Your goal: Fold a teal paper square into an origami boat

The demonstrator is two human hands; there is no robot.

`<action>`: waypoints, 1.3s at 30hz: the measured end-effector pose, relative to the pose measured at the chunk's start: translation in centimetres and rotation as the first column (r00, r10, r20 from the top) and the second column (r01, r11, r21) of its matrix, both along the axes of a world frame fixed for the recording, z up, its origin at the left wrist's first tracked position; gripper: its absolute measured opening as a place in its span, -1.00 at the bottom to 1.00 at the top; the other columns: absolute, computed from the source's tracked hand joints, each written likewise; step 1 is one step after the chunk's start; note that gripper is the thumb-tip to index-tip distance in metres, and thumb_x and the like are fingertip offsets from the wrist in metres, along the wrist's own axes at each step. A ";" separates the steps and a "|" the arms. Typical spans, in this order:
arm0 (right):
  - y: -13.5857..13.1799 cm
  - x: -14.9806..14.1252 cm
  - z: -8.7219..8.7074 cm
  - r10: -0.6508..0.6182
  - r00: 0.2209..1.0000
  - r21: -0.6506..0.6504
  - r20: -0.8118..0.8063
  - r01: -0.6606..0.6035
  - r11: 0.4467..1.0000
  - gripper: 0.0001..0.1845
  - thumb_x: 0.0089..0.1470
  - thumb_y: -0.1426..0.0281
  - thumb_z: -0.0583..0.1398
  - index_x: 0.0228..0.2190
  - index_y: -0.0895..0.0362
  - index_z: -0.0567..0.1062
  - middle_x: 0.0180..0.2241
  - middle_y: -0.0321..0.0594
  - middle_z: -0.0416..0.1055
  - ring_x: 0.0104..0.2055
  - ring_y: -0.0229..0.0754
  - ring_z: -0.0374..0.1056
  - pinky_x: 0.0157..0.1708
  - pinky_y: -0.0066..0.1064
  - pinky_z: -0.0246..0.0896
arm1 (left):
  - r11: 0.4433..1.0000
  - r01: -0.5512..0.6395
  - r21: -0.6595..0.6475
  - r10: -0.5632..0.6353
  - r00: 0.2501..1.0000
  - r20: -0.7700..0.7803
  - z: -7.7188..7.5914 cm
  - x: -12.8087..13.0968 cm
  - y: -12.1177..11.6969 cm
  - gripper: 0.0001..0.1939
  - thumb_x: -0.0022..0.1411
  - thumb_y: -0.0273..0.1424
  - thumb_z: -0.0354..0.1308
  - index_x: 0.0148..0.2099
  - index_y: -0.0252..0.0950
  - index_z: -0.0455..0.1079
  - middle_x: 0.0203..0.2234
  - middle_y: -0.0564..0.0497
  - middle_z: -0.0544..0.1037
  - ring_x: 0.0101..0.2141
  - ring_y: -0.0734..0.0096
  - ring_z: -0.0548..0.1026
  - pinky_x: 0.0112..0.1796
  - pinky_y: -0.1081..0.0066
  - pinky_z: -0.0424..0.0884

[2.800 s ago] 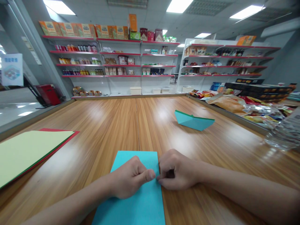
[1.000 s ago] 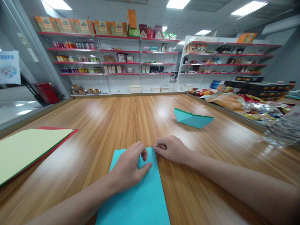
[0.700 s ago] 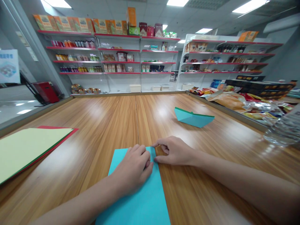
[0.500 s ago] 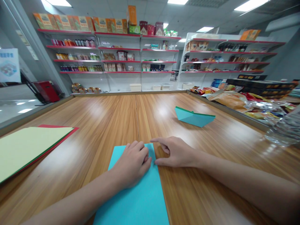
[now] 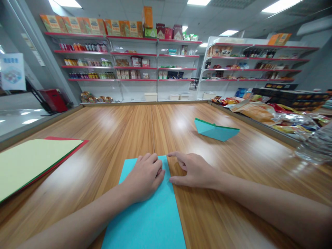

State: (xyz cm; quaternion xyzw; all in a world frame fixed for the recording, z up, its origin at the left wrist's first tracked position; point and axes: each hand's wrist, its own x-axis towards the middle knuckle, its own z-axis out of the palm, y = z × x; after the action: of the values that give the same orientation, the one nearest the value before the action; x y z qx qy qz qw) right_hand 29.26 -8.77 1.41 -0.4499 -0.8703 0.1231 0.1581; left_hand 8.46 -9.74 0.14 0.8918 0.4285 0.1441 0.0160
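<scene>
A sheet of bright blue paper (image 5: 158,218) lies flat on the wooden table in front of me, its near end cut off by the bottom of the view. On its upper part rests my left hand (image 5: 146,176), fingers curled in and pressed down on the sheet. At the paper's right edge is my right hand (image 5: 193,169). Its index finger reaches toward the far right corner, and the thumb touches the edge lower down, with a gap between them. Farther off to the right stands a folded paper boat (image 5: 216,130), blue with a green rim.
Yellow, green and red paper sheets (image 5: 38,155) are stacked at the left. A clear plastic bottle (image 5: 316,145) is at the right edge. Snack packets (image 5: 259,110) and dark boxes (image 5: 290,97) lie beyond the table's right border. Stocked shelves (image 5: 135,69) line the back.
The view has shifted slightly. Both hands keep nearly the same pose on the blue paper, the left one a touch farther left. The boat and stacked sheets are unmoved.
</scene>
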 end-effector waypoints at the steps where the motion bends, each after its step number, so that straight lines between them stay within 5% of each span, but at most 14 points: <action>1: 0.0 0.0 0.1 0.011 1.000 -0.003 0.005 -0.011 1.000 -0.21 -0.12 -0.01 0.26 0.06 0.16 0.30 -0.57 -0.41 0.21 -0.57 -0.29 0.11 -0.53 -0.46 -0.15 | 1.000 0.000 0.000 0.000 1.000 -0.001 0.0 0.0 0.0 -0.76 0.35 -0.35 -0.10 -0.38 -0.27 0.23 -0.36 -0.01 0.33 -0.28 0.25 0.29 -0.28 0.28 0.19; 10: -0.6 0.3 0.5 0.059 0.998 -0.011 0.032 -0.059 0.998 -0.05 -0.19 -0.07 0.27 0.13 0.17 0.21 -0.50 -0.34 0.27 -0.50 -0.22 0.19 -0.49 -0.44 -0.06 | 0.999 -0.049 0.017 0.050 0.999 -0.017 0.1 -0.4 0.7 -0.75 0.35 -0.33 -0.10 -0.38 -0.28 0.24 -0.38 -0.01 0.34 -0.30 0.25 0.30 -0.30 0.29 0.19; 15: -0.6 -0.2 -0.1 -0.035 0.998 -0.012 -0.046 0.034 0.999 -0.31 -0.05 0.05 0.23 0.03 0.17 0.30 -0.57 -0.38 0.24 -0.53 -0.25 0.18 -0.52 -0.45 -0.10 | 0.999 -0.047 0.022 0.047 0.999 -0.012 0.3 -0.7 1.0 -0.76 0.35 -0.34 -0.09 -0.37 -0.28 0.26 -0.37 -0.02 0.35 -0.29 0.24 0.32 -0.29 0.28 0.21; 18: -0.4 -0.5 -0.4 -0.084 0.995 0.012 -0.053 0.085 0.996 -0.31 -0.05 0.03 0.22 0.03 0.17 0.30 -0.59 -0.39 0.23 -0.56 -0.26 0.17 -0.53 -0.46 -0.13 | 0.999 -0.035 -0.003 0.035 0.999 0.034 0.1 -0.8 1.0 -0.77 0.34 -0.32 -0.07 -0.34 -0.28 0.27 -0.36 -0.02 0.37 -0.28 0.23 0.33 -0.27 0.27 0.24; 21: -0.5 -0.6 -0.5 -0.084 0.996 0.038 -0.026 0.085 0.996 -0.25 -0.08 0.01 0.24 0.05 0.16 0.29 -0.57 -0.36 0.26 -0.55 -0.25 0.18 -0.52 -0.45 -0.12 | 0.998 -0.050 -0.045 0.055 0.991 0.122 -0.2 -1.0 1.1 -0.82 0.32 -0.33 -0.03 -0.13 -0.30 0.31 -0.30 -0.05 0.41 -0.22 0.22 0.36 -0.21 0.25 0.27; 26: -0.7 -0.5 -0.2 -0.057 0.998 0.045 0.024 0.056 0.997 -0.13 -0.15 -0.05 0.25 0.10 0.16 0.24 -0.52 -0.30 0.33 -0.50 -0.17 0.26 -0.48 -0.43 -0.06 | 0.999 -0.040 -0.024 0.041 0.998 0.053 -0.3 -1.0 0.9 -0.54 0.31 -0.30 -0.03 0.21 -0.32 0.17 -0.12 -0.16 0.37 -0.10 0.13 0.33 -0.09 0.15 0.28; 34: -1.2 -0.7 0.4 -0.046 0.996 0.035 0.075 0.044 0.998 -0.03 -0.18 -0.07 0.25 0.14 0.23 0.20 -0.42 -0.17 0.42 -0.37 -0.02 0.35 -0.39 -0.33 0.08 | 0.992 -0.128 -0.020 0.125 0.987 -0.105 -0.6 -0.8 0.8 -0.39 0.35 -0.04 -0.26 0.33 -0.22 0.02 0.25 -0.26 0.07 0.24 -0.06 -0.01 0.13 -0.10 -0.01; 39: -1.3 -0.5 0.3 -0.029 0.997 0.034 0.072 0.026 0.999 0.01 -0.18 -0.09 0.24 0.17 0.24 0.16 -0.38 -0.12 0.44 -0.32 0.03 0.37 -0.34 -0.28 0.12 | 0.986 -0.150 -0.076 0.140 0.983 -0.117 -0.6 -0.8 1.0 -0.33 0.33 0.04 -0.34 0.35 -0.16 -0.06 0.30 -0.25 -0.03 0.28 -0.03 -0.12 0.15 -0.13 -0.10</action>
State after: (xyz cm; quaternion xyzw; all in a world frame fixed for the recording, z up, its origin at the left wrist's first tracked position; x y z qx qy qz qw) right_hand 28.73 -10.09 1.69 -0.4633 -0.8711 0.0899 0.1355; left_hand 7.63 -8.78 -0.49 0.8634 0.4982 0.0769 0.0195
